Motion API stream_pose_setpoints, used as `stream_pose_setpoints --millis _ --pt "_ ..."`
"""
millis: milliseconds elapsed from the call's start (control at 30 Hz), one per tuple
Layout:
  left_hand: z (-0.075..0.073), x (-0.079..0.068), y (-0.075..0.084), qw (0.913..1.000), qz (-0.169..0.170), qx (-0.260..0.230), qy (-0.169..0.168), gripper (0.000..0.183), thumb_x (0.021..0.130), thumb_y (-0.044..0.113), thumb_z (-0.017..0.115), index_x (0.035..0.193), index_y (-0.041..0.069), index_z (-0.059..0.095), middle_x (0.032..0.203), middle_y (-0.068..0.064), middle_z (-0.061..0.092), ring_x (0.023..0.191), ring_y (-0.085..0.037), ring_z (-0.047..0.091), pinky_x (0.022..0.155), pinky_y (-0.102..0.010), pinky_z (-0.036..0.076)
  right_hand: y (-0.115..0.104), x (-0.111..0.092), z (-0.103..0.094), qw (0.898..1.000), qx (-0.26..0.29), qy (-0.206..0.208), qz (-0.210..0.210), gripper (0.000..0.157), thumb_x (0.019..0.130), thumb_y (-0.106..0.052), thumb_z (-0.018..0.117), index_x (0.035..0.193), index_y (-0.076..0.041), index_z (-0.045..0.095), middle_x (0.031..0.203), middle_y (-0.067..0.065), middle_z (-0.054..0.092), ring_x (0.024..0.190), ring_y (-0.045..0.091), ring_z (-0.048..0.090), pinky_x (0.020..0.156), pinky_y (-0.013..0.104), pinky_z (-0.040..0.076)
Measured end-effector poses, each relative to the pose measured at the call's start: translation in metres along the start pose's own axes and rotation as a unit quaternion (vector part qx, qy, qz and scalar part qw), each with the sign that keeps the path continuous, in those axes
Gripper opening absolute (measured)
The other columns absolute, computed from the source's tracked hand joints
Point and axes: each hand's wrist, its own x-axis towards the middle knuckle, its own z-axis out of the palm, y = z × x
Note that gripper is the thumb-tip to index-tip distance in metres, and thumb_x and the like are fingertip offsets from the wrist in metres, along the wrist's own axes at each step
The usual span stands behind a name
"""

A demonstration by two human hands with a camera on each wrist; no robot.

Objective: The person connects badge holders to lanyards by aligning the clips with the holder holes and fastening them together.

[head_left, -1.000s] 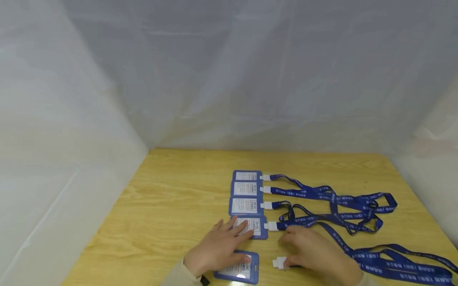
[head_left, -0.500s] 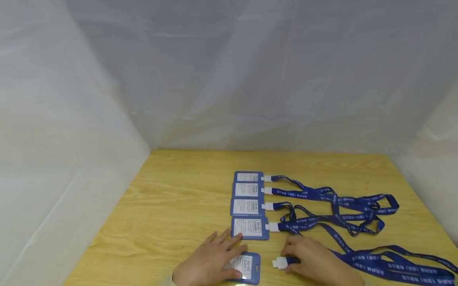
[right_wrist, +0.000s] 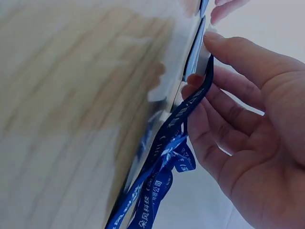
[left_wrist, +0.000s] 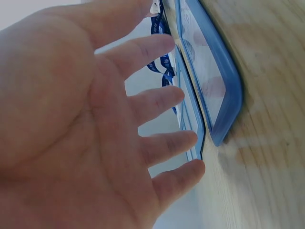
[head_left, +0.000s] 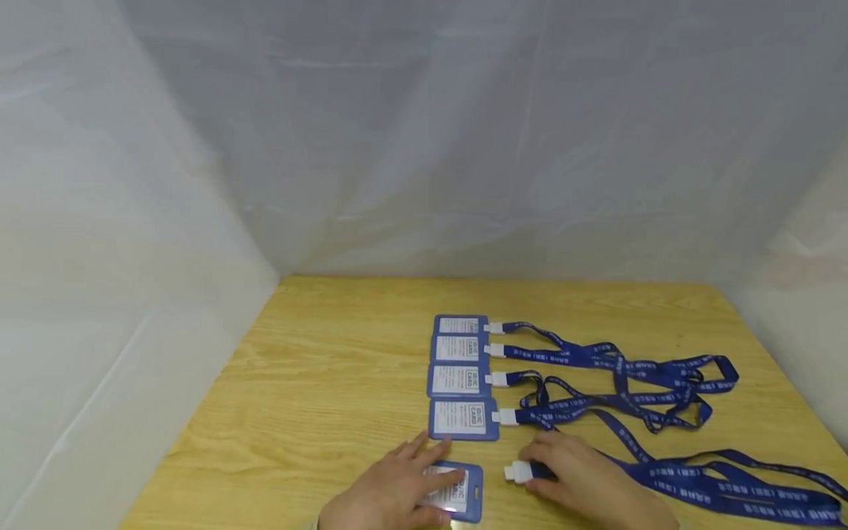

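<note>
A blue-framed ID card holder [head_left: 474, 493] lies near the front of the table without a lanyard on it, its slot facing right. My left hand [head_left: 391, 487] spreads over its left part, fingers apart and covering some of the card. In the left wrist view the palm [left_wrist: 95, 124] and straight fingers stand beside this card holder [left_wrist: 229, 90]. To the right, my right hand [head_left: 583, 475] pinches a blue lanyard [right_wrist: 188, 107] by its white clip [head_left: 520, 472]. The clip points left at the slot, a small gap apart from it.
Behind lie several card holders [head_left: 464, 419] in a column, each joined by a white clip to a blue lanyard [head_left: 570, 358]. Their straps tangle toward the right. More strap [head_left: 748, 489] trails to the front right. Pale sheeting [head_left: 424, 147] walls the wooden table [head_left: 318, 353].
My left hand has drawn back from the nearest joined card holder and now lies over the loose one. The right hand stays almost in place with the clip.
</note>
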Motion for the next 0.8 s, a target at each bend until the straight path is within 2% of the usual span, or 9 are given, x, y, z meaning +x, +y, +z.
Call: stream_pose_setpoints --millis 333,500,600,800 --pt "0.006 0.002 -0.001 0.9968 0.066 0.046 0.003 0.052 0.098 0.056 0.055 0.147 0.04 0.051 0.164 0.0 0.034 0.147 -0.038 0.037 0.11 -0.051 0.047 0.0 0.004 0.002 1.0 -0.007 -0.003 -0.019 0.027 0.088 -0.04 0.077 0.108 -0.021 0.075 0.098 -0.017 0.063 0.087 -0.001 0.059 0.077 0.029 0.057" --pt "0.011 0.005 0.0 0.9944 0.078 0.07 0.009 0.055 0.1 0.057 0.05 0.151 0.038 0.045 0.163 -0.001 0.035 0.146 -0.038 0.038 0.112 -0.049 0.045 0.0 0.005 0.004 1.0 -0.002 -0.006 -0.03 0.025 0.088 -0.039 0.077 0.107 -0.021 0.076 0.096 -0.017 0.062 0.084 -0.002 0.056 0.073 0.027 0.055" --pt "0.013 0.008 -0.001 0.9948 0.078 0.066 0.001 0.056 0.101 0.057 0.047 0.154 0.038 0.041 0.164 -0.001 0.034 0.147 -0.039 0.036 0.114 -0.05 0.043 -0.001 0.007 0.006 0.999 0.006 -0.014 -0.036 0.026 0.089 -0.038 0.077 0.108 -0.02 0.077 0.094 -0.018 0.06 0.08 -0.003 0.052 0.07 0.024 0.052" --pt "0.019 0.014 -0.002 0.9936 0.085 0.075 -0.001 0.052 0.104 0.054 0.043 0.154 0.039 0.041 0.163 0.001 0.035 0.146 -0.04 0.037 0.11 -0.053 0.046 -0.002 0.009 0.008 0.998 0.027 -0.033 -0.041 0.024 0.09 -0.036 0.076 0.107 -0.019 0.078 0.091 -0.019 0.059 0.078 -0.003 0.05 0.068 0.023 0.051"
